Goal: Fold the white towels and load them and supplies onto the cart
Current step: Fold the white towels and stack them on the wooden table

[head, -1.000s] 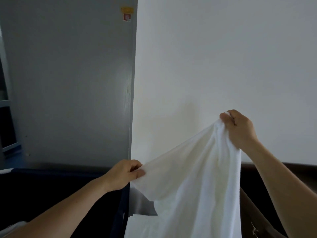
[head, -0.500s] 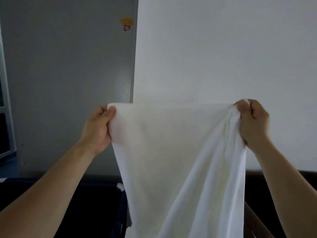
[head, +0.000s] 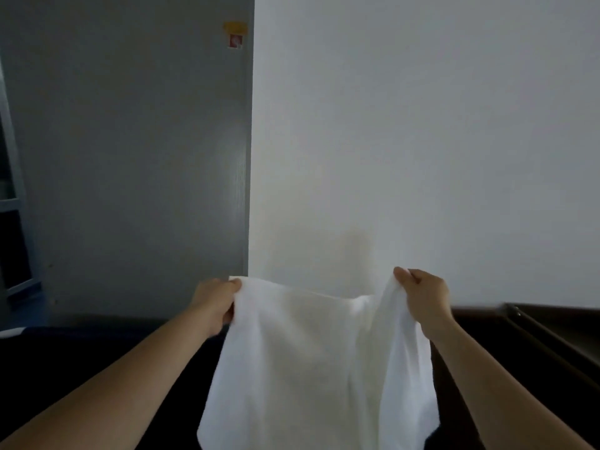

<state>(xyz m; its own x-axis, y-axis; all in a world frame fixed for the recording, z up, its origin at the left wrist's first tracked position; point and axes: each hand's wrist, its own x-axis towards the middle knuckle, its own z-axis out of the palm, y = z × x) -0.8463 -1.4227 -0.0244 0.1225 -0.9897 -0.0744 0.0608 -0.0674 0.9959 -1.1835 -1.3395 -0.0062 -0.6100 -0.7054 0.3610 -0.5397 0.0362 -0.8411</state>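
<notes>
White towel [head: 308,368] hangs in mid-air above a dark surface [head: 97,345]. Left hand [head: 214,303] and right hand [head: 422,300] each pinch an upper corner; the top edge sags between them, so the corners should be drawn apart level before folding. Pale wall [head: 422,125] behind.

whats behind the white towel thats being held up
Above the white towel, the white wall and the grey panel show behind it, with a dark unit to its right. Whatever lies directly behind the hanging cloth is covered.
</notes>
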